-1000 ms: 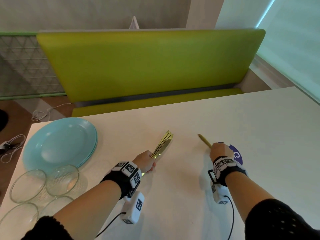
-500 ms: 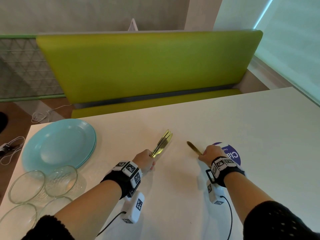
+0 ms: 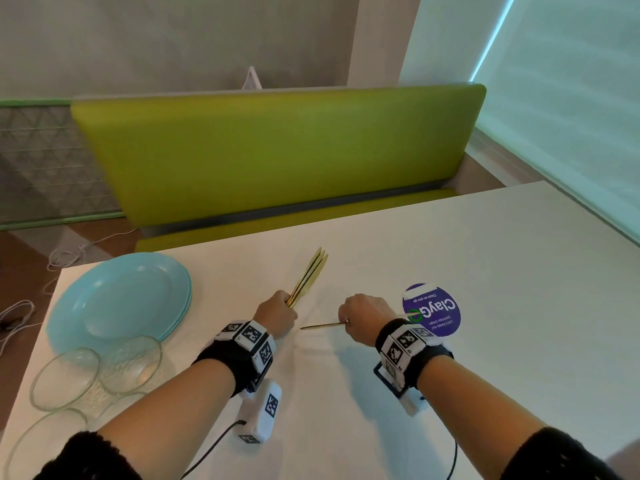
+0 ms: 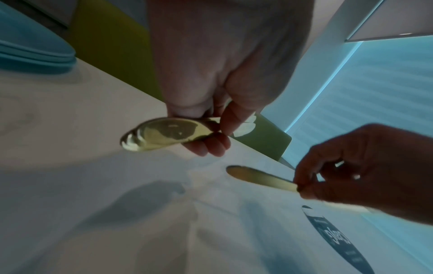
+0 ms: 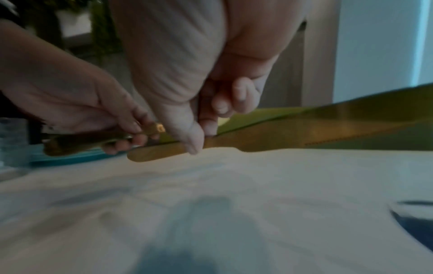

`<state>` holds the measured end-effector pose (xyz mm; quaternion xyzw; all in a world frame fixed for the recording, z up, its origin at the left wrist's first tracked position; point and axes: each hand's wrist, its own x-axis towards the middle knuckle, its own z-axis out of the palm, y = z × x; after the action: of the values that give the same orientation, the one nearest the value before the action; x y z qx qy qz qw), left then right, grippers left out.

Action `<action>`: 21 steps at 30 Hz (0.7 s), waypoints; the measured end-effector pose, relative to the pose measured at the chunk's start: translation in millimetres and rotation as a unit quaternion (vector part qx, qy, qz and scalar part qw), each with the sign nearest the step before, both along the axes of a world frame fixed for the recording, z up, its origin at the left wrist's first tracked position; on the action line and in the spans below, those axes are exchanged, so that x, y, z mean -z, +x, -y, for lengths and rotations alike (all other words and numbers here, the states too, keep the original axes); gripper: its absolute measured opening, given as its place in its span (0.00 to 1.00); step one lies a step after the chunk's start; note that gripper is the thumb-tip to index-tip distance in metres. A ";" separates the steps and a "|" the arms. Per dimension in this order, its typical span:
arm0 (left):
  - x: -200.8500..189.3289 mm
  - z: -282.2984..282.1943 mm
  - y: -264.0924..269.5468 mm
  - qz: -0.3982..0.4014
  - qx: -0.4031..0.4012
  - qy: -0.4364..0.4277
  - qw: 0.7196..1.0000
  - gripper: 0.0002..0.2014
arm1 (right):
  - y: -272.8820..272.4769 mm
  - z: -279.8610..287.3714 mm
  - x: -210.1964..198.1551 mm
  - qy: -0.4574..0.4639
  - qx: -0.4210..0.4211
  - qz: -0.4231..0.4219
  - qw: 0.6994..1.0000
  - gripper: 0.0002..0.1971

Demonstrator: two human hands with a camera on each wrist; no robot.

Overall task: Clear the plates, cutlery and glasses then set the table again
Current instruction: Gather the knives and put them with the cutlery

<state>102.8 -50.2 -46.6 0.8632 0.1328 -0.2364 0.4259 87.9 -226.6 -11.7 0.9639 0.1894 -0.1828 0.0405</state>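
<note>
The right hand point(image 3: 365, 315) has come in toward the left hand point(image 3: 277, 315) since the earlier pictures. Its gold knife point(image 3: 322, 326) pointed up and away before; now the end that shows in the head view points sideways at the left hand. The left hand has hardly moved.

The left hand has its fingers curled tight round a bunch of gold cutlery point(image 3: 310, 275). The bunch sticks up and away from the hand, over the white desk point(image 3: 450, 244). In the left wrist view, the round ends of the handles point(image 4: 161, 134) poke out below the fingers point(image 4: 211, 146).

The right hand pinches the knife near its handle, with the thumb point(image 5: 187, 128) on one side and the fingers behind. The saw-edged blade point(image 5: 328, 137) runs out the other way in the right wrist view. The knife is just above the desk, close to the left hand but not touching it.

A stack of light blue plates point(image 3: 117, 303) sits at the left of the desk. Clear glass bowls point(image 3: 100, 372) stand near the plates, on the side close to the person. A round purple sticker point(image 3: 433, 310) is on the desk just beside the right wrist. A green bench point(image 3: 277, 150) is behind the desk.
</note>
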 end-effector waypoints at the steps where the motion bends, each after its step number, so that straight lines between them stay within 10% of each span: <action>1: -3.1 0.4 -4.5 -0.001 0.007 -0.009 1.000 0.16 | -4.4 -6.6 -4.3 0.003 -0.025 0.011 1.000 0.15; 9: -16.4 -11.9 -61.5 -0.019 0.080 -0.091 0.992 0.09 | -63.6 -59.4 -35.6 -0.011 -0.139 0.051 0.989 0.15; 21: -34.0 -74.6 -176.5 -0.057 0.105 -0.241 0.963 0.11 | -180.0 -133.0 -59.1 0.002 -0.077 0.049 0.996 0.16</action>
<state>-73.7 24.3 -12.5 0.7293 0.0044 -0.3536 0.5858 -92.1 -93.5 47.4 0.9544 0.2611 -0.1315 0.0614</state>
